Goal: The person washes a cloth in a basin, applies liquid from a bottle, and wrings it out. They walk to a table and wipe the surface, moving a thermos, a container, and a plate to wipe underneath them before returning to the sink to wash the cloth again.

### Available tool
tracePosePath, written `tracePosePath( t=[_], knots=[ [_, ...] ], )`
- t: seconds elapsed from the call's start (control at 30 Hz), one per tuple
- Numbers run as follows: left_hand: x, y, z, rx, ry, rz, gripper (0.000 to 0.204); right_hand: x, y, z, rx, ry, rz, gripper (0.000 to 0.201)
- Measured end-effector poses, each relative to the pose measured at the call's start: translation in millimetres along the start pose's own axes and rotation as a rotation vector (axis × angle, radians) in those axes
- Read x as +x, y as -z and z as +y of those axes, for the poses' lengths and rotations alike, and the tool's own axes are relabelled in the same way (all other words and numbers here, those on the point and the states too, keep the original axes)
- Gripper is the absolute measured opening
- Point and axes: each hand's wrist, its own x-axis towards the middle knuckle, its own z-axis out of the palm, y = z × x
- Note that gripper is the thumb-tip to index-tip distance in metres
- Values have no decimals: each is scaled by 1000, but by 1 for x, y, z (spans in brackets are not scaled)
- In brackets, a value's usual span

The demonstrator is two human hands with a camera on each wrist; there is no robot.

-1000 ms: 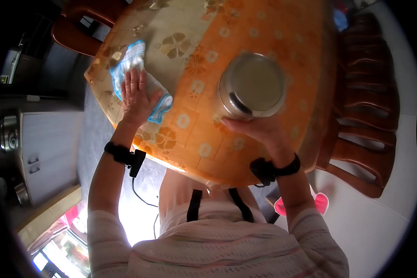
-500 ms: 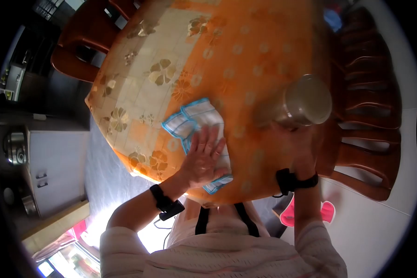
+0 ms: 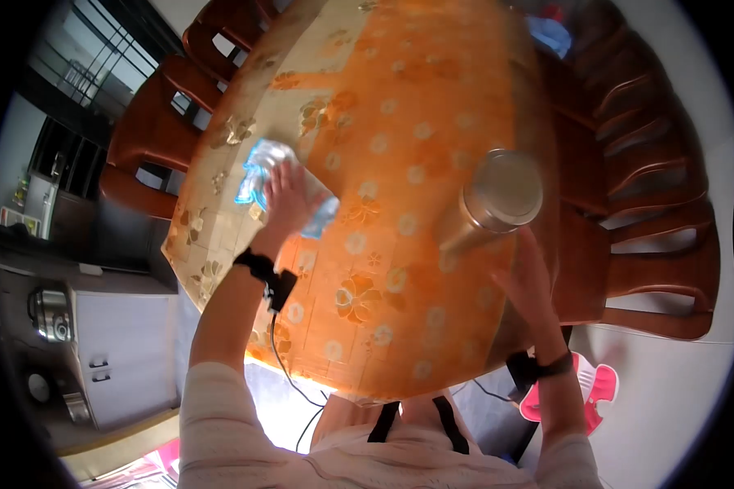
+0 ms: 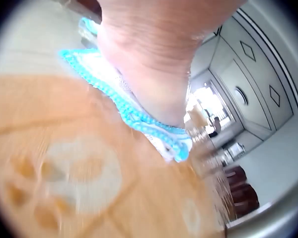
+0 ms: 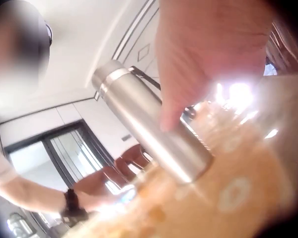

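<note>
A white cloth with light-blue edging [image 3: 319, 208] lies on the table's left side, bunched at its far end. My left hand [image 3: 288, 198] rests on it with fingers stretched forward, blurred by motion. In the left wrist view the cloth's blue edge [image 4: 126, 110] shows beneath the heel of that hand. My right hand [image 3: 530, 281] grips the side handle of a tall steel thermos flask [image 3: 504, 189]. In the right wrist view the thumb lies along the flask's brushed body [image 5: 139, 119], and its base is close over the tabletop. The other fingers are mostly hidden behind the hand.
An orange and beige flowered cover spreads over the long table [image 3: 391, 269]. Brown wooden chairs [image 3: 652, 277] line the right side, and others [image 3: 151, 155] stand at the left. A pale blue bag [image 3: 550, 34] is at the far right, and a pink-and-white stool [image 3: 583, 391] below right.
My left hand first swept the cloth right and nearer to me, then forward and left again. The flask was carried to the right in my right hand, then slightly back left.
</note>
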Motion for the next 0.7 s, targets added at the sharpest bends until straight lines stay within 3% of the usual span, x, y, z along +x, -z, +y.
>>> tracePosePath(
  t=[0.03, 0.07, 0.1, 0.13, 0.17, 0.2, 0.33, 0.5, 0.63, 0.67, 0.7],
  knots=[
    [-16, 2, 20, 1, -2, -26, 89, -20, 7, 22, -221, 0, 34, 68],
    [-40, 7, 40, -41, -126, -57, 96, -38, 7, 36, -442, -5, 69, 67],
    [-61, 5, 63, -16, -240, -135, 95, -53, 3, 37, -432, -14, 79, 67],
    [-85, 21, 84, -171, -406, -192, 100, -66, -2, 37, -552, -76, 1, 65],
    [-103, 12, 99, -229, -571, -75, 103, -74, -6, 37, -676, -138, -81, 64],
    [-104, 27, 112, -215, -603, -185, 99, -81, -13, 36, -678, -145, -73, 64],
    [-48, 27, 90, -180, -812, -149, 84, -84, -34, 30, -754, -172, -104, 64],
    [49, 25, 85, -118, -894, -22, 71, -80, -38, 29, -816, -234, -110, 60],
    [106, 23, 109, -170, -961, -8, 67, -76, -39, 22, -924, -134, -93, 55],
    [117, 22, 120, -198, -953, -2, 65, -71, -38, 12, -850, -241, -143, 56],
    [128, 20, 131, -228, -944, 5, 64, -75, -41, 19, -873, -223, -119, 57]
  ],
)
